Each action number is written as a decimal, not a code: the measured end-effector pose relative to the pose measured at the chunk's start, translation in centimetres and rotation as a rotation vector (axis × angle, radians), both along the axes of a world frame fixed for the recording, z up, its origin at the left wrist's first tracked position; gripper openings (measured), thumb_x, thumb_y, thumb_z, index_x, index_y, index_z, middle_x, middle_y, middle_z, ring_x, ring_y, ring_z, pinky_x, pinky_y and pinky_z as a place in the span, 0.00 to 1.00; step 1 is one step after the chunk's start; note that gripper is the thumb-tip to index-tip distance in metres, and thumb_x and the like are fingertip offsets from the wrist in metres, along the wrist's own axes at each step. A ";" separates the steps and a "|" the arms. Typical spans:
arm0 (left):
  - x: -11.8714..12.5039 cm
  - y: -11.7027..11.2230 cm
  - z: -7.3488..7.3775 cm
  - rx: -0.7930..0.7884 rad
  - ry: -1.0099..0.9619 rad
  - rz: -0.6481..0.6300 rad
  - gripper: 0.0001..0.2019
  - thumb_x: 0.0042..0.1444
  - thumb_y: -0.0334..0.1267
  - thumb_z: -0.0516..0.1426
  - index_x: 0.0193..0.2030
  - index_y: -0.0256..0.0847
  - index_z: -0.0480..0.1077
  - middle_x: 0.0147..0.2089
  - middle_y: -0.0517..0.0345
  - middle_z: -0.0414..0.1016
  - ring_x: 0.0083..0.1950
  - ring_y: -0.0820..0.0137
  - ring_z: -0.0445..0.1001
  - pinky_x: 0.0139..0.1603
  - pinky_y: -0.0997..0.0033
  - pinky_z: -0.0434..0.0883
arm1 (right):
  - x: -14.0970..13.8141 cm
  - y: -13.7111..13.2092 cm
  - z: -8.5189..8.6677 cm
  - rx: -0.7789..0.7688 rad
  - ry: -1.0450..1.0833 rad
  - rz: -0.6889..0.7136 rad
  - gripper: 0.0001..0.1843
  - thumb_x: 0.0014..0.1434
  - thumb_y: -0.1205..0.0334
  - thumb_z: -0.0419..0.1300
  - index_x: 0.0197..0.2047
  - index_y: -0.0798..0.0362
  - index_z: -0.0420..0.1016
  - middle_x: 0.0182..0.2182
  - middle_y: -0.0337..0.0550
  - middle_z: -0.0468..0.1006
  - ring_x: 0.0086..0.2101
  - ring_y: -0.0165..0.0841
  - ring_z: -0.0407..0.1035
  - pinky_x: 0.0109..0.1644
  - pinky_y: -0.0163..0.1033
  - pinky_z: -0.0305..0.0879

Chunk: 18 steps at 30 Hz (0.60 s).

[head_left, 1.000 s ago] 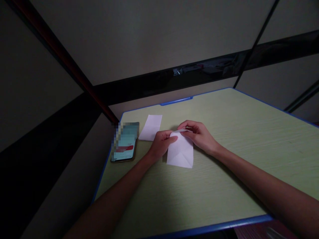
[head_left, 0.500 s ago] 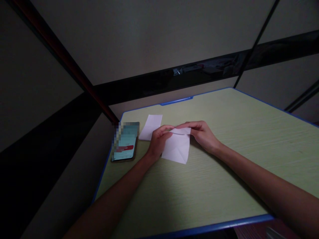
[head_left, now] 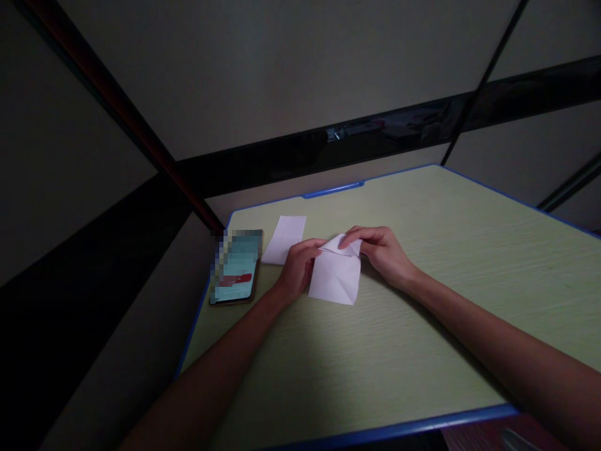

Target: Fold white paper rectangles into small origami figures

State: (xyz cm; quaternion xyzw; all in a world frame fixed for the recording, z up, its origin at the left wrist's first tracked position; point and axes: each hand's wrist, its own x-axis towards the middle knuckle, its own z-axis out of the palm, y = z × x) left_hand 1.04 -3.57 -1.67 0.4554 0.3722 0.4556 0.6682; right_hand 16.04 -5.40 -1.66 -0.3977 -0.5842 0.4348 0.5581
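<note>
A white sheet of paper is held between my two hands, its top edge folded over toward me and creases running across its lower part. My left hand pinches the paper's upper left side, thumb in front and fingers partly behind. At the upper right, my right hand grips the folded flap between thumb and fingers. Behind my left hand lies a white paper stack, flat on the table. A phone with a lit screen rests left of it, part of it blurred out by pixel blocks.
The pale green table has a blue edge and a blue strip at its back. Beyond it stands a light panel with a glossy black band. A dark red surface shows below the front right edge.
My right fingers have come forward over the folded flap, which now slants to a point at the top. The paper has shifted slightly right. Phone and stack stay put.
</note>
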 end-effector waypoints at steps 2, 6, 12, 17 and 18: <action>0.0 0.1 -0.3 -0.006 -0.013 -0.005 0.05 0.32 0.34 0.55 0.20 0.35 0.66 0.15 0.65 0.61 0.18 0.78 0.57 0.20 0.77 0.52 | 0.0 0.0 0.0 0.002 0.005 -0.003 0.12 0.40 0.74 0.49 0.20 0.56 0.72 0.23 0.38 0.69 0.26 0.26 0.61 0.29 0.34 0.51; -0.1 0.0 -0.3 -0.010 0.000 -0.026 0.06 0.34 0.36 0.56 0.18 0.35 0.65 0.14 0.67 0.58 0.16 0.80 0.55 0.18 0.77 0.49 | 0.0 0.0 0.2 0.009 -0.008 -0.012 0.11 0.40 0.74 0.49 0.20 0.56 0.72 0.23 0.38 0.68 0.25 0.26 0.60 0.29 0.34 0.51; -0.1 -0.2 0.3 0.043 -0.030 -0.058 0.09 0.34 0.37 0.55 0.23 0.33 0.68 0.18 0.62 0.64 0.20 0.77 0.59 0.20 0.76 0.53 | 0.0 -0.1 0.2 0.030 -0.058 -0.004 0.11 0.41 0.73 0.49 0.20 0.56 0.72 0.23 0.39 0.67 0.26 0.27 0.60 0.28 0.34 0.52; -0.1 -0.1 -0.1 0.130 0.207 -0.080 0.12 0.40 0.42 0.56 0.20 0.33 0.66 0.17 0.64 0.61 0.18 0.80 0.56 0.19 0.77 0.51 | 0.0 -0.1 0.1 0.054 -0.096 0.007 0.12 0.41 0.73 0.48 0.21 0.56 0.73 0.23 0.38 0.67 0.25 0.26 0.60 0.27 0.34 0.52; -0.1 -0.1 -0.1 0.137 0.244 -0.079 0.12 0.40 0.43 0.57 0.21 0.33 0.67 0.18 0.64 0.62 0.19 0.80 0.57 0.19 0.77 0.51 | 0.0 -0.1 0.0 0.056 -0.099 0.010 0.12 0.41 0.73 0.48 0.21 0.56 0.73 0.23 0.38 0.67 0.25 0.26 0.60 0.27 0.33 0.52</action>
